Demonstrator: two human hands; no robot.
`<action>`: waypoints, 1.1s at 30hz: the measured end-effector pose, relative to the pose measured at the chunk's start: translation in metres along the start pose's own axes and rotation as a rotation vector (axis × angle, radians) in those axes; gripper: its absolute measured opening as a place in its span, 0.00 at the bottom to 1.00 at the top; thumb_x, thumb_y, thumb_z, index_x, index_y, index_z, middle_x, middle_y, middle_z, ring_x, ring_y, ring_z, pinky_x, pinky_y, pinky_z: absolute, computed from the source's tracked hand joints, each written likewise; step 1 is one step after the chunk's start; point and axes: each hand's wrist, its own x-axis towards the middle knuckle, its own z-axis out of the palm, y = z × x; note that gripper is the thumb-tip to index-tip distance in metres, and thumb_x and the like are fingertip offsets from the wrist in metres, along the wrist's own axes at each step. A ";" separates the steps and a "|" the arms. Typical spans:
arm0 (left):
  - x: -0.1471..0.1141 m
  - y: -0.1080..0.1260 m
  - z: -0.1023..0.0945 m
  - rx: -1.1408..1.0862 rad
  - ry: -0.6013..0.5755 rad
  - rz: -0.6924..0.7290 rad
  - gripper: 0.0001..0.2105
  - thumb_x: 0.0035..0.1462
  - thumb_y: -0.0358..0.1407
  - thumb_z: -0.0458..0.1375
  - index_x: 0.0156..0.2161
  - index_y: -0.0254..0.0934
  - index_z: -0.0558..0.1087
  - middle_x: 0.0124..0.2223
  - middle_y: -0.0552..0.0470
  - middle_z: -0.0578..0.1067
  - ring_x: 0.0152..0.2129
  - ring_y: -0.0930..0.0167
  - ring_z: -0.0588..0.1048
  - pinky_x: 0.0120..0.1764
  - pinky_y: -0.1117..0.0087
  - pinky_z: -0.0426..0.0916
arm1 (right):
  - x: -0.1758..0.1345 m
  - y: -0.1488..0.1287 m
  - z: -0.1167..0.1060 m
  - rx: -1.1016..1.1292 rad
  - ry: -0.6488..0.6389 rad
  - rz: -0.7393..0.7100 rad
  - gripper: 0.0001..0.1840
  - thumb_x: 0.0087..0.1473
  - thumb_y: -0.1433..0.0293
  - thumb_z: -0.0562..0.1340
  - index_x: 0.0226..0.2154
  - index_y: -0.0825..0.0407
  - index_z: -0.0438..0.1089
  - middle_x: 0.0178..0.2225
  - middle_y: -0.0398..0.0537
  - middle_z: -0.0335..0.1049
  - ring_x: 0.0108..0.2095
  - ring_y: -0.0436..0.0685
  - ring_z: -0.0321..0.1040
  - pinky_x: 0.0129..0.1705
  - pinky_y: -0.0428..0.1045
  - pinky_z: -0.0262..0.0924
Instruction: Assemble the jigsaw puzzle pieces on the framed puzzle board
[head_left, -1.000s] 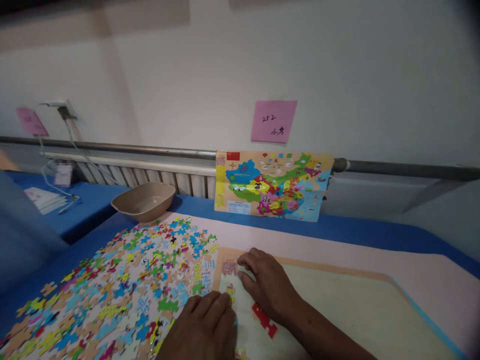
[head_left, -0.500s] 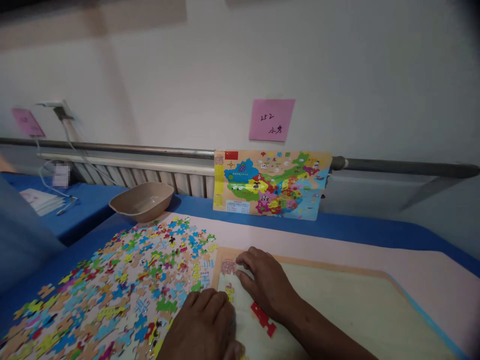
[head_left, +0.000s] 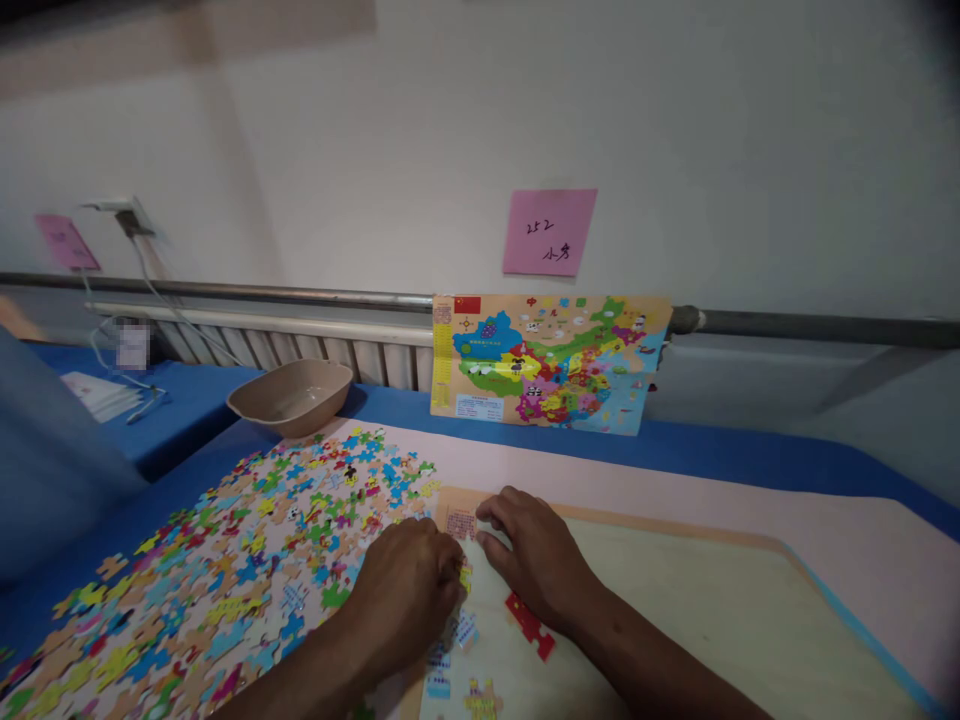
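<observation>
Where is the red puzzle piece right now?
Head view: the red puzzle piece lies on the puzzle board, lower centre, just below the right hand.

A: What sort of place is shown?
B: A numbered work station, likely institutional: blue-covered tables (head_left: 735,455) lined against a bare wall, pink handwritten note (head_left: 550,232) stuck above, radiator (head_left: 300,345) and pipe (head_left: 810,326) seen behind.

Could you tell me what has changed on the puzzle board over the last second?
The left hand moved forward, up the board's left edge towards the right hand, uncovering pieces near the bottom edge. The right hand, the red piece and the puzzle board stayed put.
</observation>
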 end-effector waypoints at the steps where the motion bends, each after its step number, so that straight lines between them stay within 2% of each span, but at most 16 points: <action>1: 0.000 0.000 0.001 0.011 -0.001 -0.002 0.04 0.50 0.32 0.61 0.26 0.40 0.71 0.34 0.52 0.77 0.35 0.65 0.74 0.37 0.65 0.55 | 0.000 0.000 0.000 0.001 0.001 0.000 0.07 0.60 0.76 0.67 0.42 0.52 0.75 0.42 0.49 0.74 0.45 0.61 0.69 0.49 0.57 0.57; 4: 0.001 0.001 0.003 0.016 0.005 -0.009 0.03 0.50 0.31 0.60 0.27 0.41 0.74 0.34 0.51 0.79 0.37 0.64 0.75 0.38 0.65 0.57 | -0.001 0.000 0.000 0.002 0.000 0.004 0.07 0.60 0.76 0.66 0.42 0.52 0.75 0.42 0.49 0.74 0.45 0.61 0.69 0.49 0.57 0.57; 8: 0.002 0.001 0.003 -0.031 0.013 -0.020 0.09 0.50 0.29 0.60 0.34 0.44 0.81 0.38 0.52 0.81 0.39 0.64 0.76 0.41 0.65 0.60 | -0.002 0.001 0.001 0.001 0.002 0.002 0.08 0.60 0.76 0.66 0.42 0.51 0.75 0.43 0.49 0.74 0.45 0.61 0.69 0.50 0.57 0.57; 13: 0.003 0.000 0.005 -0.116 0.040 -0.078 0.13 0.47 0.28 0.64 0.39 0.44 0.81 0.38 0.53 0.81 0.39 0.65 0.76 0.41 0.67 0.61 | -0.001 0.003 0.002 -0.002 0.013 -0.016 0.08 0.60 0.76 0.66 0.42 0.51 0.75 0.42 0.48 0.74 0.44 0.61 0.69 0.49 0.57 0.57; 20: 0.000 0.000 0.006 -0.182 0.080 -0.076 0.11 0.46 0.24 0.62 0.35 0.42 0.77 0.34 0.56 0.79 0.35 0.68 0.73 0.39 0.69 0.58 | -0.002 0.002 0.001 0.012 0.007 -0.011 0.08 0.59 0.76 0.66 0.42 0.51 0.75 0.42 0.48 0.74 0.44 0.61 0.68 0.49 0.56 0.56; 27: -0.003 0.006 -0.001 -0.052 0.012 -0.046 0.05 0.47 0.29 0.62 0.30 0.41 0.75 0.36 0.52 0.78 0.37 0.65 0.73 0.39 0.66 0.56 | 0.000 -0.001 -0.001 0.020 0.004 -0.010 0.08 0.60 0.76 0.64 0.42 0.52 0.75 0.42 0.48 0.74 0.44 0.61 0.68 0.49 0.56 0.56; 33: 0.002 0.001 0.004 -0.110 0.037 -0.067 0.09 0.44 0.29 0.62 0.33 0.42 0.78 0.36 0.53 0.79 0.36 0.66 0.74 0.38 0.66 0.58 | -0.002 0.001 0.000 0.037 0.019 -0.015 0.08 0.59 0.76 0.65 0.41 0.51 0.74 0.41 0.47 0.73 0.42 0.60 0.68 0.48 0.56 0.55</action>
